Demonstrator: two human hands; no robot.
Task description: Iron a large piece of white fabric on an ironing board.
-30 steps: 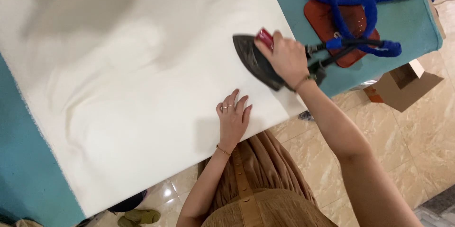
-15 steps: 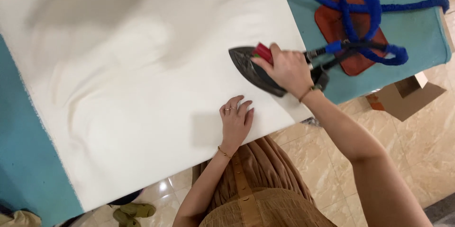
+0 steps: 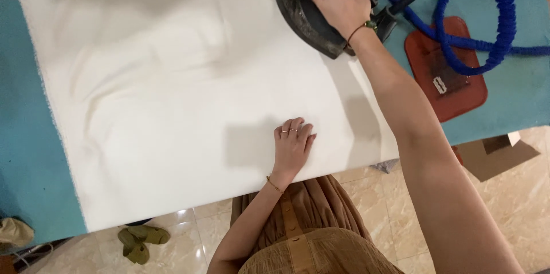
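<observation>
Meanwhile, right hand (image 3: 339,0) grips the iron (image 3: 312,21); left hand (image 3: 292,147) lies open, flat on white cloth (image 3: 172,96).

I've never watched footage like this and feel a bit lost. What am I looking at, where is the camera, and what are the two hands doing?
There is no machine here: a person works with two bare hands, and a camera worn on their head looks straight down, so you see their own arms and brown skirt from above.

The surface is a table with a teal cover. A large white cloth is spread over most of it. The right hand grips the red handle of a dark iron, which sits on the cloth near its far edge. The left hand lies flat on the cloth near the front edge, fingers spread.

Beside the cloth a blue coiled hose loops from the iron over a reddish-brown pad. On the tiled floor below are green sandals and a cardboard box.
</observation>
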